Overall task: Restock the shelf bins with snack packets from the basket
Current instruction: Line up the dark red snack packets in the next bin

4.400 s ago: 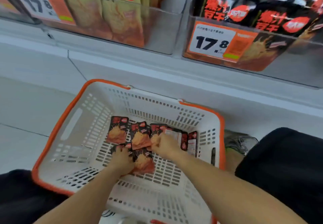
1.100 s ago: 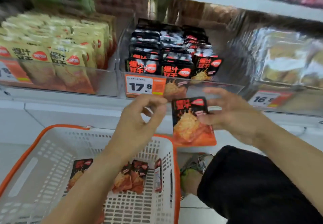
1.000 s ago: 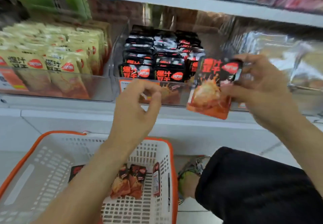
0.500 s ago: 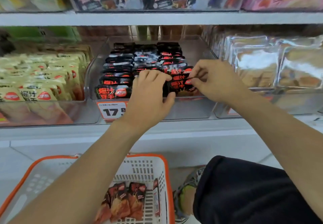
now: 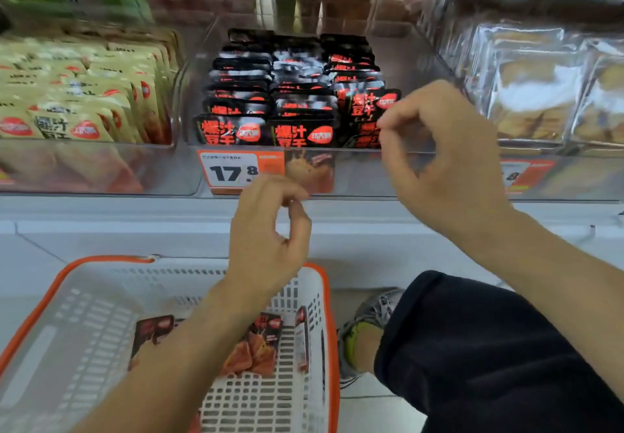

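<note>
I had both hands empty, fingers loosely curled: right hand (image 5: 445, 159) by the clear bin (image 5: 358, 166), left hand (image 5: 270, 230) lower, nearer the packets (image 5: 256, 348) lying flat in the basket (image 5: 324, 297) directly below.

Setting: retail shop, snack aisle. White metal shelf (image 5: 337, 213) carrying clear plastic bins (image 5: 354, 169) side by side. Middle bin: rows of black snack packets with red lettering (image 5: 236, 132). Left bin: pale yellow packets of the same design (image 5: 67, 125). Right bin: clear-wrapped baked goods (image 5: 533, 95). Orange-and-white price tag reading "17.8" (image 5: 233, 171) on the middle bin's front; a second, blurred tag (image 5: 520, 176) on the right bin. White plastic shopping basket with orange rim (image 5: 324, 297) on the pale tiled floor (image 5: 27, 264), holding loose packets.
</note>
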A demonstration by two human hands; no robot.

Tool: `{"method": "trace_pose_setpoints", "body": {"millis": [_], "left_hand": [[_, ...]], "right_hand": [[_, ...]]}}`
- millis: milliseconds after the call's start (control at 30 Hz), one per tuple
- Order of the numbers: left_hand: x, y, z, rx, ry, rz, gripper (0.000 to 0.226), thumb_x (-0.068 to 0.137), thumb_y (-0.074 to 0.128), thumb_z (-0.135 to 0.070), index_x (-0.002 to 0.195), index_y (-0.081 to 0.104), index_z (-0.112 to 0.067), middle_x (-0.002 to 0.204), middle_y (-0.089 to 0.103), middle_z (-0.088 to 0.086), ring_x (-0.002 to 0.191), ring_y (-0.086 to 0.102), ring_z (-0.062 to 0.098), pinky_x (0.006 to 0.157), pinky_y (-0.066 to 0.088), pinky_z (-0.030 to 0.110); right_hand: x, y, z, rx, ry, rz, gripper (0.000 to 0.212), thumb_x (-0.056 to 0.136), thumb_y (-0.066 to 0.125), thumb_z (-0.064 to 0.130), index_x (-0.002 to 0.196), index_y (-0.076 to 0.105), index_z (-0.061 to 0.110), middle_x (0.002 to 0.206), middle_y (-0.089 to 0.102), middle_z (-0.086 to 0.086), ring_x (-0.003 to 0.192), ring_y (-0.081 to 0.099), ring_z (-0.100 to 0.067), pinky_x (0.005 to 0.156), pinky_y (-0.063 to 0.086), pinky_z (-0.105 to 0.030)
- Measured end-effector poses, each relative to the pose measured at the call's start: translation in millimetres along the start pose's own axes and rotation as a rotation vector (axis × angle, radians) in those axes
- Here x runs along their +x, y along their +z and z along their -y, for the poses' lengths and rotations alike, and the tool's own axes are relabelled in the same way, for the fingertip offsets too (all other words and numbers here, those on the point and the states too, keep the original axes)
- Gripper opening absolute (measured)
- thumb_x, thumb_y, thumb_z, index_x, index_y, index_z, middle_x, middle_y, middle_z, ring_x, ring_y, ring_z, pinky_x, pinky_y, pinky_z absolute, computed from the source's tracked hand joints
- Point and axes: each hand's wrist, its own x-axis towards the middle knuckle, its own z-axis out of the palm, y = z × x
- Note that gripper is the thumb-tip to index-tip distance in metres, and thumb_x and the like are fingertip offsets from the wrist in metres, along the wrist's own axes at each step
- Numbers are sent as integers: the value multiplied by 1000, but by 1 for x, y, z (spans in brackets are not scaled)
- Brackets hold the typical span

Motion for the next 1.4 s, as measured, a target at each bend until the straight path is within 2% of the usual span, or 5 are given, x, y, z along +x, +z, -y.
{"method": "trace_pose_setpoints", "body": {"millis": [333, 667, 967, 1133, 1400], "left_hand": [[-225, 0, 175, 287, -967, 847, 47, 92, 55, -20, 138, 48, -12, 137, 49, 10, 124, 49, 34, 98, 46, 43], [-276, -20, 197, 355, -1070, 1103, 64, 97, 49, -23, 155, 25, -19, 165, 11, -4, 152, 7, 20, 118, 22, 55], [-223, -26, 178, 143, -1180, 862, 50, 95, 63, -31, 139, 45, -16, 137, 49, 3, 128, 47, 23, 100, 44, 35], [-131, -31, 116, -307, -1007, 601, 17, 94, 66, -10, 78, 62, -8, 67, 63, -6, 62, 56, 1, 66, 42, 16], [5, -31, -18, -243, -329, 132, 8, 96, 65, -19, 103, 66, -23, 98, 69, -12, 94, 63, 3, 83, 44, 12]], "right_hand": [[-174, 222, 21, 92, 592, 1307, 21, 92, 58, 8, 111, 50, 7, 100, 53, -15, 83, 53, -28, 67, 47, -40], [-290, 336, 23, -158, 905, 1135, 69, 92, 60, 12, 152, 24, 10, 160, 14, -14, 143, 25, -33, 115, 34, -38], [-205, 285, 17, -83, 664, 1457, 34, 92, 60, 9, 126, 54, 9, 115, 63, -11, 96, 62, -25, 79, 53, -36], [-89, 166, 13, -41, 484, 1234, 24, 99, 57, 24, 122, 53, 19, 114, 62, -4, 96, 62, -22, 78, 52, -35], [7, -26, 20, -68, 133, 183, 14, 95, 66, 18, 108, 63, 22, 84, 58, 27, 73, 59, 10, 68, 41, 0]]}}
